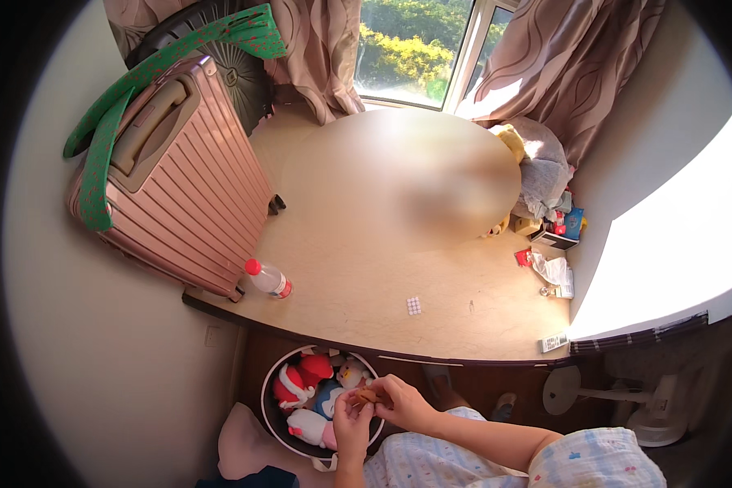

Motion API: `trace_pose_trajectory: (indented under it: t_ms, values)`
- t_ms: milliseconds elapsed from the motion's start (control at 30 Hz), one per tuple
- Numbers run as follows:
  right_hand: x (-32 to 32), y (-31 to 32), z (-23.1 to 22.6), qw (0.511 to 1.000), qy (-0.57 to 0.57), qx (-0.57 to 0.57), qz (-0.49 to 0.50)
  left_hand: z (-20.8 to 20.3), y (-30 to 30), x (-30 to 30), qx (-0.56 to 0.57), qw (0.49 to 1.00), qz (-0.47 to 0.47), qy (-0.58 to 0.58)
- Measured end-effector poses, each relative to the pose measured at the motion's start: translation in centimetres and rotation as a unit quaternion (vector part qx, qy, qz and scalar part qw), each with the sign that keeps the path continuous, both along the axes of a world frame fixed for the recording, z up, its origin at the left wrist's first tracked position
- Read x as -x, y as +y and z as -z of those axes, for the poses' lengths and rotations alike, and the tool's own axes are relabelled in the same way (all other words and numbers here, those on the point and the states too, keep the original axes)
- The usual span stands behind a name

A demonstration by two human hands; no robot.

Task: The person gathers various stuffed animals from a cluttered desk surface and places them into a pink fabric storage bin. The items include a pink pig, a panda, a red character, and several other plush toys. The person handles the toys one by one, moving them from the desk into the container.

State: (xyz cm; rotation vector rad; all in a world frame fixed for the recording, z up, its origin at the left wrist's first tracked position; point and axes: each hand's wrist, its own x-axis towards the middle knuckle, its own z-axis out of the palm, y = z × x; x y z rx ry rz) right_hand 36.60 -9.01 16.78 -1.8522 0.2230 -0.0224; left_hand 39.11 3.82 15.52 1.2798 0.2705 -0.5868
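Fingers [389, 389] of the left hand [351, 421] and right hand [404, 404] grip a brown item [368, 397], too small to identify, between their tips. It is held short of the table's [358, 285] near edge, over the right side of a round basket [280, 424] of plush toys [314, 370]. On the surface, a pink suitcase [187, 183] stands along the left edge, a red-capped bottle [267, 280] near the near left corner, a dotted white sheet [414, 306] towards the near edge, and a remote control [554, 342] at the near right corner.
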Motion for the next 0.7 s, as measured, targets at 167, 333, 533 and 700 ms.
trace_pose_trajectory:
  t_ms: [167, 333, 533, 700]
  values:
    - [1.4, -8.2, 1.8, 0.983, 0.102, -0.117, 0.093, 3.4, -7.9, 0.3, 0.153, 0.986, -0.007, 0.071]
    - [1.7, -18.7, 3.8, 0.924, 0.157, -0.326, 0.123, 5.0, -17.5, -0.4, 0.355, 0.899, 0.028, 0.255]
    - [1.8, -30.6, 3.0, 0.701, 0.222, -0.677, 0.021, 2.9, -26.0, -4.4, 0.061, 0.891, 0.437, 0.107]
    - [-0.1, -32.9, 5.0, 0.851, 0.267, -0.451, -0.038, 1.6, -29.3, -8.7, -0.005, 0.816, 0.571, 0.085]
